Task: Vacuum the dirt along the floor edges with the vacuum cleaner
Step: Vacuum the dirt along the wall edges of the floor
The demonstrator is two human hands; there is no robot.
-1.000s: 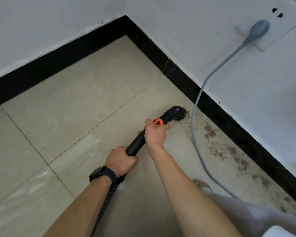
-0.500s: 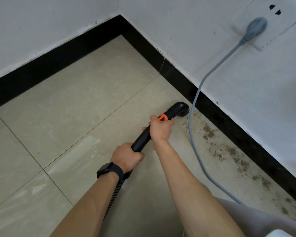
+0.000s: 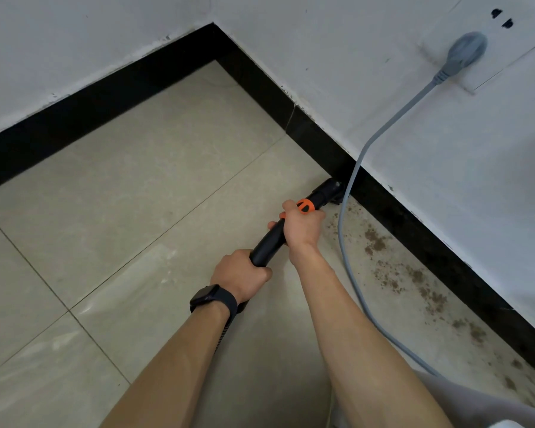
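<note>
Fingers of both hands are curled round the black vacuum wand (image 3: 267,242). The right hand (image 3: 303,228) grips it forward, just behind the orange collar (image 3: 305,206). The left hand (image 3: 240,274), with a dark watch (image 3: 212,298) on its wrist, grips the rear end where the ribbed hose (image 3: 224,332) joins. The nozzle (image 3: 329,191) sits on the tiled floor (image 3: 136,180) at the foot of the black skirting board (image 3: 414,223), at the far end of the dirt (image 3: 374,239), a brown scatter running along the floor edge toward the near right of the view. The grey power cord (image 3: 342,242) hangs from its plug (image 3: 465,54) on the wall, passes just beside the nozzle and trails across the dirty strip. The step in hand appears to be the pass along this edge, and most of the dirt is not yet collected. Hold the nozzle mouth flat on the tile and close to the skirting, and draw it slowly back along the edge so the suction can lift the grains. Steer with the forward hand and let the rear hand carry the hose. Move the cord aside before the nozzle reaches it, as it could snag the nozzle or shield dirt beneath it. Overlap passes where the scatter widens.
</note>
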